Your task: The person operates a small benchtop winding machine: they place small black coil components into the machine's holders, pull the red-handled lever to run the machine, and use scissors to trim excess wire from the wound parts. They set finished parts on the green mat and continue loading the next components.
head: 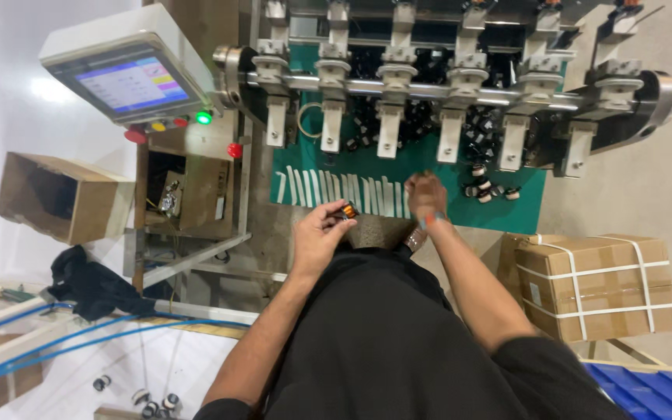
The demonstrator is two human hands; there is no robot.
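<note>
The left hand (319, 233) pinches a small coil (348, 211) with copper-orange winding between thumb and fingertips, fingers curled shut round it, just below the lower edge of the green mat (523, 210). The right hand (425, 196) rests knuckles-up on that mat's lower edge, fingers bent down; whether they grip anything cannot be told.

On the mat, left of the right hand, a row of white strips (336, 188) lies side by side. To its right sit a few loose coils (484, 190), and more dark coils (375, 124) pile at the mat's top under the machine's (445, 85) row of metal arms.

Left of the mat, a tilted screen (126, 78) shows coloured blocks, with a green lamp (204, 117) and red buttons (135, 135) below it. Further left stands an open box (56, 194). Right of the mat, below its corner, sits a sealed carton (596, 284) bound with white straps. The floor is pale concrete, with blue hoses (79, 334) running at lower left.
</note>
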